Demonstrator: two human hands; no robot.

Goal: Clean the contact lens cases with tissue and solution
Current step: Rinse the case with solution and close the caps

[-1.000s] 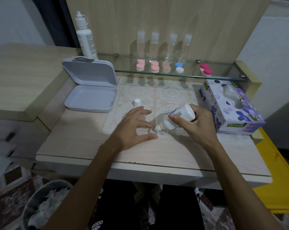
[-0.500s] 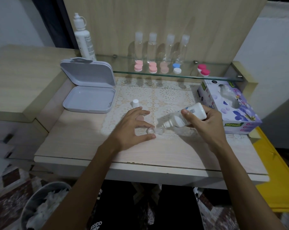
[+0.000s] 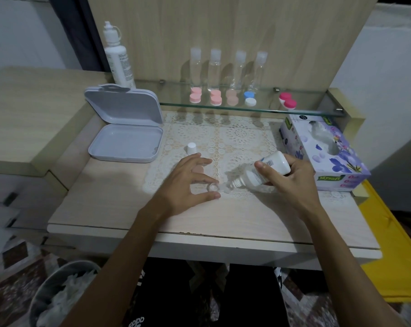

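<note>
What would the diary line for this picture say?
step: adding solution | right hand: grips tilted solution bottle | left hand: pinches clear lens case | bottle cap: off, on mat

"Mysoft" is printed on a green label on the tissue box (image 3: 327, 154); "adidas" is seen, inverted, on black clothing (image 3: 136, 323). Bottle labels cannot be read.

Dim overhead light, soft focus throughout. Bottles cast shadows on the pale wood-grain back panel (image 3: 235, 31). Wide-angle bending at edges; dark floor corners lose detail.
</note>
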